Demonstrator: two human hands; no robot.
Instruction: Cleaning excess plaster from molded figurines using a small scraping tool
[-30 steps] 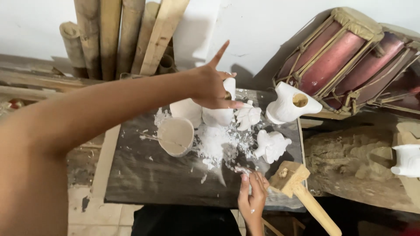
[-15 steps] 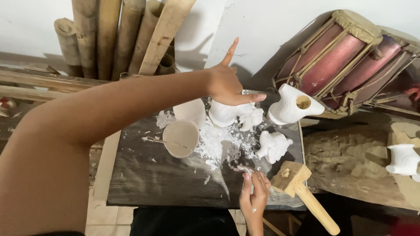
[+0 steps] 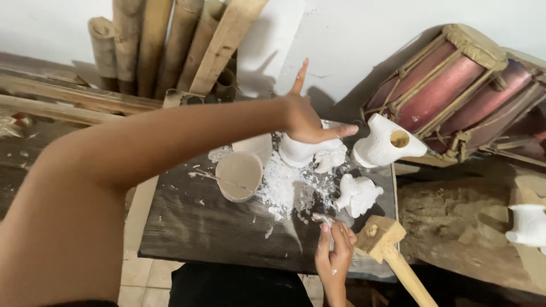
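1. Nearest to us, our right hand point(image 3: 334, 256) rests at the front edge of the dark worktop point(image 3: 199, 227); its fingers point(image 3: 325, 234) are pinched together on a small white fragment point(image 3: 322, 218); the wooden mallet point(image 3: 392, 250) lies just beside it, untouched

2. In the middle of the worktop we count one round brownish cup point(image 3: 239, 175), one loose white plaster figure point(image 3: 357, 194) and a spread of white chips point(image 3: 290, 190) between them

3. Farther back, our left hand point(image 3: 304, 122) has come down since a second ago, from reaching over the pile to resting on a white plaster piece point(image 3: 310, 153); the palm lies on it, but the index finger points up and the thumb points right, so the fingers are mostly open and we cannot tell if it is a real grip. We judge that the hand is now steadying this piece

4. One white plaster mould with a round hole point(image 3: 387, 146) stands to its right

5. Farthest, we count two red drums point(image 3: 455, 85) and several bamboo poles point(image 3: 153, 45) against the wall; one more white figure point(image 3: 529, 224) sits at the right, well apart
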